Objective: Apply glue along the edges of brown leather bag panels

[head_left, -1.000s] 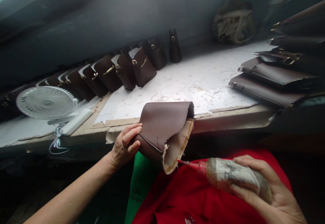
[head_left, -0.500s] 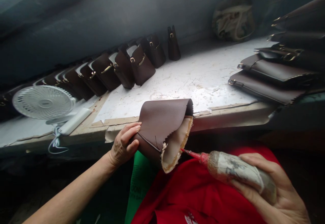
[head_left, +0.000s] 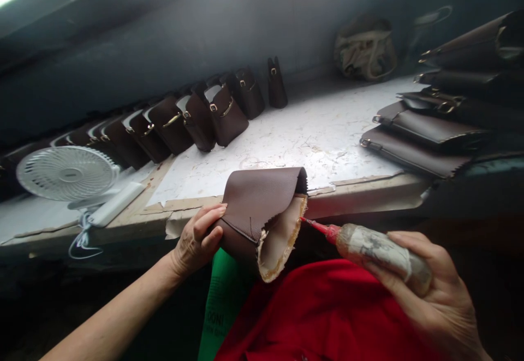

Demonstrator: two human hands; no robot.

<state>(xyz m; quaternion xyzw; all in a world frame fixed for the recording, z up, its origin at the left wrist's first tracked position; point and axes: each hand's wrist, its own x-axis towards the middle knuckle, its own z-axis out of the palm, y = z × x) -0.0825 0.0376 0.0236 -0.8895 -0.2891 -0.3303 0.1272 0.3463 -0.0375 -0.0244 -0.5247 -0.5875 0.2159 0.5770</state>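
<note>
A brown leather bag piece (head_left: 262,197) with zigzag-cut edges is held at its left side by my left hand (head_left: 200,235), thumb and fingers closed on it. Its open end faces right and shows a pale lining (head_left: 280,235) with a yellowish, glue-like band along the frayed rim. My right hand (head_left: 434,279) is wrapped round a glue bottle (head_left: 376,254), a stained, pale squeeze bottle with a red nozzle. The nozzle tip points left and meets the upper right part of the lining's rim, or hovers just beside it.
Brown bags with gold buckles (head_left: 227,110) stand in rows at the back left of the paper-covered table (head_left: 315,137). Flat bag pieces (head_left: 417,148) are stacked at the right. A white fan (head_left: 67,172) with a cord sits at the left edge. A cloth bundle (head_left: 364,49) lies behind.
My right hand has moved the bottle's nozzle up along the lining's rim, from its middle towards the top. My left hand keeps its hold on the bag piece. The view has shifted slightly.
</note>
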